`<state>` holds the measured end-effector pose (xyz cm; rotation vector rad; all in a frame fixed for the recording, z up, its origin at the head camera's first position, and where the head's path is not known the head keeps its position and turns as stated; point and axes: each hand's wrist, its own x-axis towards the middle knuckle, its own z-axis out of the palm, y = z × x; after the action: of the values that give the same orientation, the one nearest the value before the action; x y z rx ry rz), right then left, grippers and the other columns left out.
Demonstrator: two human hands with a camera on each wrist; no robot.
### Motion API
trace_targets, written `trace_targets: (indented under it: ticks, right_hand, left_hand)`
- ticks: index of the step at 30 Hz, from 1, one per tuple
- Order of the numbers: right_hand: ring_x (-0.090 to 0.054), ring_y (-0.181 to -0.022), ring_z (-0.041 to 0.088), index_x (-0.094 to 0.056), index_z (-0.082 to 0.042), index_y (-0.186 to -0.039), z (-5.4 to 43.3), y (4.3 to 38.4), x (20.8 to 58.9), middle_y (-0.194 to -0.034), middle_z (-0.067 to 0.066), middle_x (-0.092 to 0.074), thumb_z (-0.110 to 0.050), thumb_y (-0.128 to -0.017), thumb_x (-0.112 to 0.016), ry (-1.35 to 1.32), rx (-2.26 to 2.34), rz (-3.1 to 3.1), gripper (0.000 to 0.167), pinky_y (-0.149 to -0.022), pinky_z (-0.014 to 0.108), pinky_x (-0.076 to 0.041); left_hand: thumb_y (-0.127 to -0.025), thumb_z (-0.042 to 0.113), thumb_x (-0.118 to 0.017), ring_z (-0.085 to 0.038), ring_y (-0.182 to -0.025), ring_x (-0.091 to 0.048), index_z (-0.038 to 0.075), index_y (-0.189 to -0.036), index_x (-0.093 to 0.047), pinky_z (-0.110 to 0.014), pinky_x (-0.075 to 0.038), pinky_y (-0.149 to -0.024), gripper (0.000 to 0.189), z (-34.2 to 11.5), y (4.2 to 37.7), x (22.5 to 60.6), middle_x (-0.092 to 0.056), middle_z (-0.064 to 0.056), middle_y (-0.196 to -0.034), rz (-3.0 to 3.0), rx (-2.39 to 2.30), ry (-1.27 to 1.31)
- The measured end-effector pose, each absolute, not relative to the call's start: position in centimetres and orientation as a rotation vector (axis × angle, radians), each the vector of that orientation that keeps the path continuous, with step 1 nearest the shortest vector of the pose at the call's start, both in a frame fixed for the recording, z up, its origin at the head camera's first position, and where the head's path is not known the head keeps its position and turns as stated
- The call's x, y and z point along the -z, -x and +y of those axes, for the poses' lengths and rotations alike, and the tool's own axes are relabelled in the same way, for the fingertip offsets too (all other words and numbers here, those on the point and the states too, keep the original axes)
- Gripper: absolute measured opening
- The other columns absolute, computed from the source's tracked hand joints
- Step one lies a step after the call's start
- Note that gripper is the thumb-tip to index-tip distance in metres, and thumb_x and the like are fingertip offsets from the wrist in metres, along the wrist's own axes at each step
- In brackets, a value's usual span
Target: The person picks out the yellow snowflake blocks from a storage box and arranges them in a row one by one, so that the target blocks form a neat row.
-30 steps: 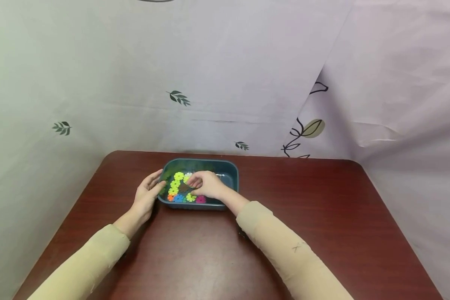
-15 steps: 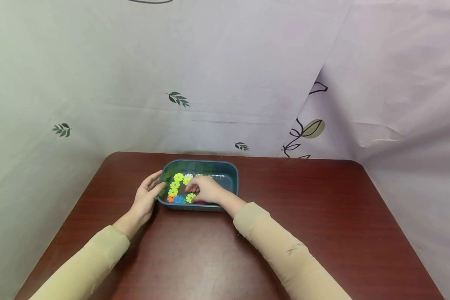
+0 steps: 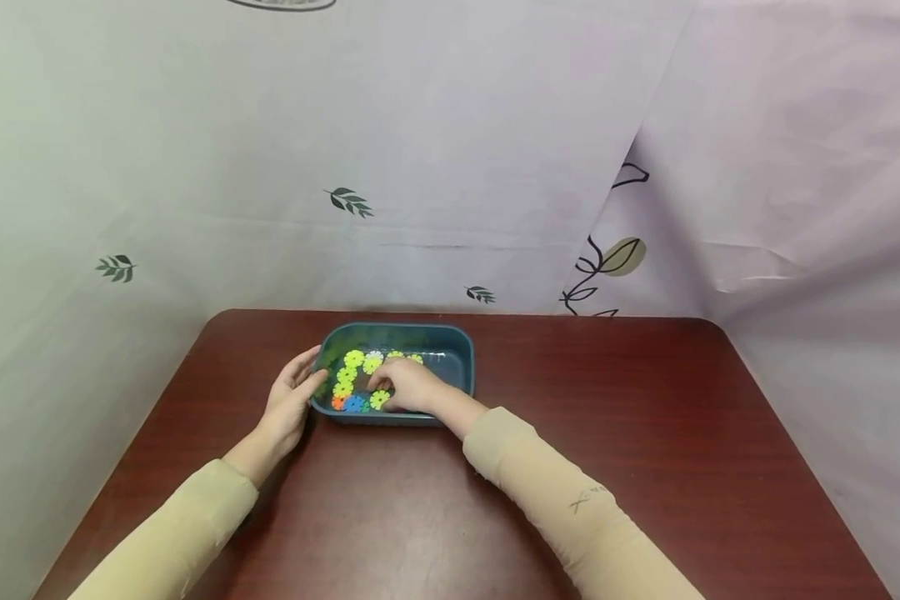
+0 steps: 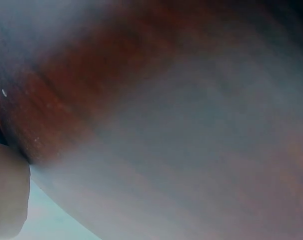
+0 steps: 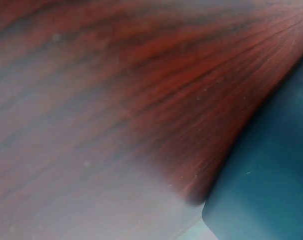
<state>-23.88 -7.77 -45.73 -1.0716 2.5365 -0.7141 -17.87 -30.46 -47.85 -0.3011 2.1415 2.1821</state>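
A dark teal plastic basin (image 3: 456,367) stands near the back of the table. My left hand (image 3: 283,402) grips its left rim, thumb over the edge and fingers along the outer wall. Inside lie snowflake building discs: several yellow discs (image 3: 347,375), an orange disc (image 3: 338,402), a blue disc (image 3: 356,404) and a white disc (image 3: 375,356). My right hand (image 3: 411,387) reaches into the basin with bent fingers, its thumb beside a yellow disc (image 3: 380,399). Whether it pinches a disc I cannot tell. The right wrist view catches the basin's outer wall (image 5: 271,170).
The basin stands on a reddish-brown table (image 3: 645,433) with rounded back corners. Pale cloth (image 3: 450,150) with leaf prints hangs behind and beside it. In the left wrist view, a blurred tabletop (image 4: 71,105) fills much of the picture.
My right hand has sunk a little lower into the basin and toward its near side, covering the magenta disc and uncovering yellow discs behind it. My left hand keeps its grip on the rim.
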Motion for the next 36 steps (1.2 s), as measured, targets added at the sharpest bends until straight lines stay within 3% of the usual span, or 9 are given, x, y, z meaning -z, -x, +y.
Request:
trace_targets:
  ticks: [12,17,25,36]
  right_hand:
    - [-0.067,-0.107,0.018,-0.077,-0.012,-0.114,-7.6,23.3,45.5,-0.116,0.005,-0.072,-0.013,-0.091,-0.087,1.052,0.714,2.576,0.025,-0.092,0.025,-0.055]
    - [-0.069,-0.107,0.019,-0.076,-0.012,-0.112,-7.6,23.5,45.3,-0.116,0.004,-0.076,-0.006,-0.095,-0.080,1.060,0.775,2.585,0.018,-0.094,0.028,-0.057]
    - [-0.071,-0.096,0.017,-0.079,-0.008,-0.106,-7.2,24.0,44.8,-0.105,0.007,-0.078,-0.004,-0.098,-0.076,1.004,1.075,2.568,0.010,-0.083,0.019,-0.056]
    - [-0.073,-0.095,0.021,-0.080,-0.007,-0.108,-5.2,24.7,43.0,-0.105,0.011,-0.078,-0.008,-0.098,-0.077,0.839,1.432,2.520,0.010,-0.083,0.023,-0.059]
  left_hand:
    - [-0.113,0.022,-0.054,0.000,-0.127,-0.050,0.016,-0.167,-0.031,-0.014,-0.043,-0.100,0.059,-30.7,17.5,48.1,-0.033,-0.005,-0.168,2.114,-2.213,0.289]
    - [-0.113,0.025,-0.054,-0.001,-0.128,-0.050,0.017,-0.167,-0.031,-0.014,-0.045,-0.100,0.060,-30.8,17.8,48.1,-0.040,0.001,-0.161,2.108,-2.213,0.290]
    - [-0.112,0.025,-0.057,0.000,-0.124,-0.054,0.015,-0.167,-0.033,-0.013,-0.048,-0.098,0.060,-30.8,17.9,48.2,-0.045,0.005,-0.154,2.089,-2.257,0.289]
    - [-0.110,0.027,-0.060,0.000,-0.119,-0.057,0.012,-0.162,-0.040,-0.013,-0.051,-0.094,0.057,-30.6,17.5,48.2,-0.054,0.016,-0.134,2.087,-2.280,0.365]
